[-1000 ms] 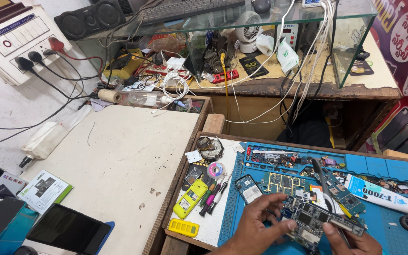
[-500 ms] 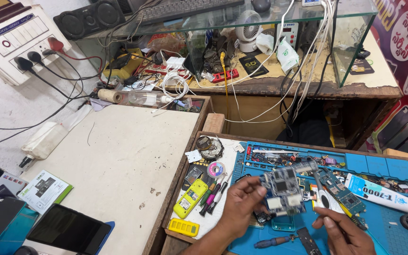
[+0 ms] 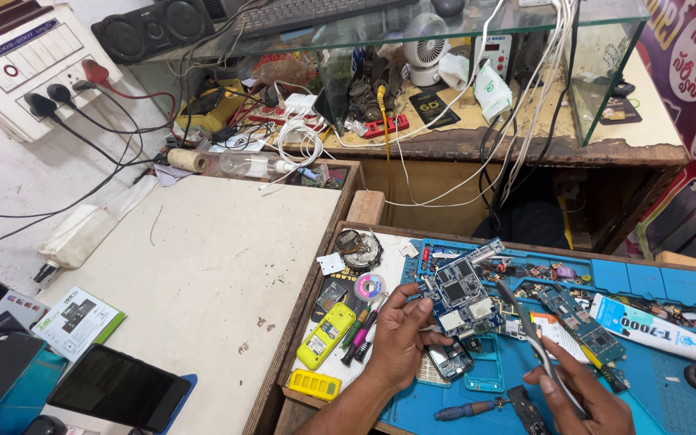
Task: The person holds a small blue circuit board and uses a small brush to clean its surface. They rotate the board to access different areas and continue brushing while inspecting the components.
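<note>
The left hand (image 3: 400, 342) grips a blue circuit board (image 3: 462, 296), fingers closed around its near left edge, holding it tilted just above the blue work mat (image 3: 662, 403) on the right part of the surface. The right hand (image 3: 586, 395) is closed around a pair of grey tweezers (image 3: 529, 334), whose tips point up and left and end at the right edge of the board.

Under the board, on the mat, lie a small dark phone part (image 3: 449, 360) and a light blue frame (image 3: 485, 366). A second circuit board (image 3: 577, 322) lies just right of the tweezers, and a white glue tube (image 3: 646, 330) lies farther right. A blue-handled screwdriver (image 3: 465, 411) lies near the front edge between the two hands.

Left of the mat, a white tray area holds a yellow phone (image 3: 325, 336), a small yellow battery (image 3: 313, 384), a few pens (image 3: 358, 332) and a roll of tape (image 3: 369, 287). Farther left is a pale wooden surface (image 3: 203, 266) with a dark tablet (image 3: 118, 387) at its near edge. At the far side, a glass shelf (image 3: 477, 48) holds cables and a small white fan (image 3: 427, 50).
</note>
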